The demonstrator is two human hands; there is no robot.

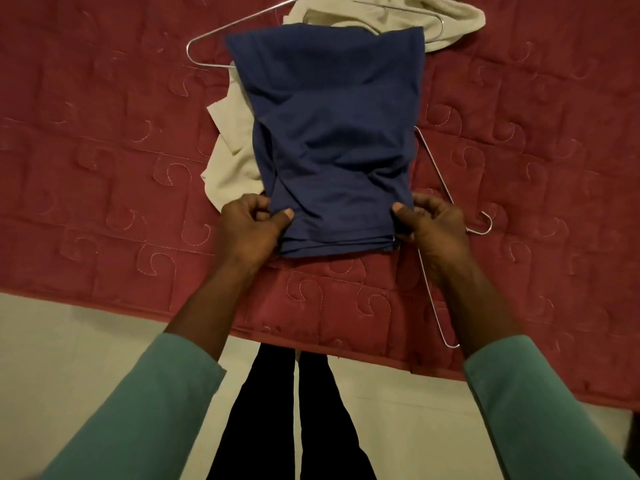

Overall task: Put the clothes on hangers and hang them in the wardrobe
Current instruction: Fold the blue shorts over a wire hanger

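Left hand (249, 226) and right hand (429, 223) each pinch a near corner of the garment (332, 133); its length runs away from them, hanger (436, 168) along its right edge.

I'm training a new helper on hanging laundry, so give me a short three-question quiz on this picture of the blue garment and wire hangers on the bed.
1. True or false: the left hand and the right hand both pinch the near edge of the blue garment.
2. The wire hanger nearest the right hand is: A) hanging on a rail, B) lying on the red quilted bedspread at the garment's right edge, C) on the floor.
3. What colour is the other garment lying partly under the blue one?

Key: 1 true; 2 B; 3 cream.
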